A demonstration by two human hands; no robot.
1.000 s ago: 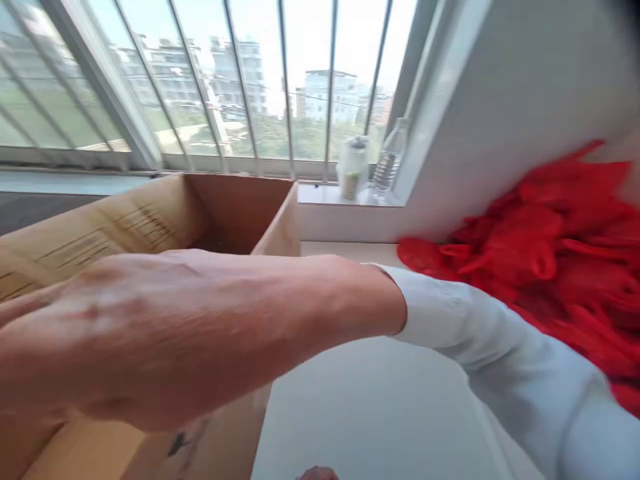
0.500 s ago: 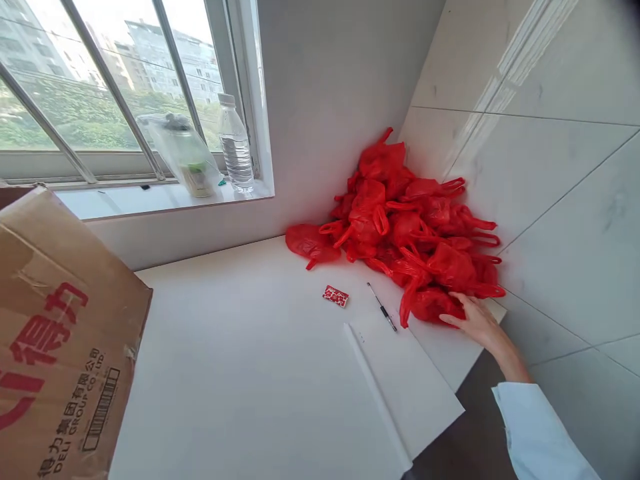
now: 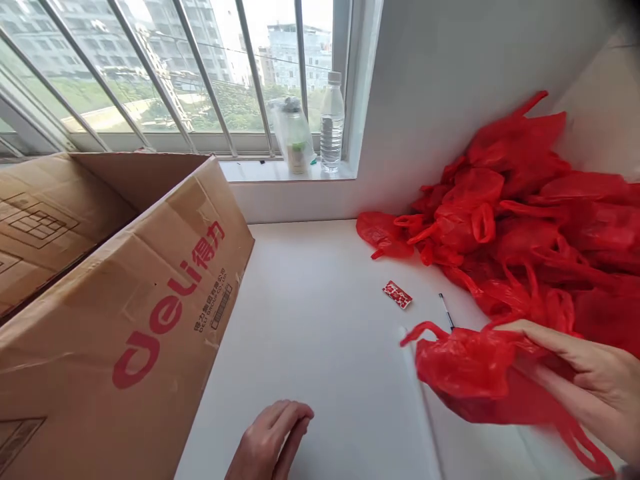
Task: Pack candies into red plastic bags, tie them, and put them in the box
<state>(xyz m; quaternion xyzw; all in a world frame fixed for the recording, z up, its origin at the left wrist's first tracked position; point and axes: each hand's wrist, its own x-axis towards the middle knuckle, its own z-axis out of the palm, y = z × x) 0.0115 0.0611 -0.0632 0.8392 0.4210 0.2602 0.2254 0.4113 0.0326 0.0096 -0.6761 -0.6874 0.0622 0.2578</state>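
Red plastic bag (image 3: 465, 377), one, tied, with loop handles; lifted above the right part of a white tabletop (image 3: 310, 280). Right hand (image 3: 595, 380): thumb and fingers clamped on the bag, some fingertips hidden by it. Left hand (image 3: 270, 437): low over the tabletop, fingers together and bent toward the thumb; cannot tell whether the tips meet.

Tabletop, smooth and pale: one pen (image 3: 447, 311), lower end hidden behind the held bag; one flat red-and-white patterned packet (image 3: 397, 294), left of the pen. Heap of red bags (image 3: 530, 233), piled in the right corner, against the wall (image 3: 450, 80), plain grey-white.

Left side: one large brown carton (image 3: 165, 293), top open, printed "deli" in red.

Behind: white window sill (image 3: 250, 172), bearing one clear bottle (image 3: 331, 133), upright, and beside it one container in a clear bag (image 3: 295, 143). Window with metal bars (image 3: 254, 75); buildings and greenery outside.
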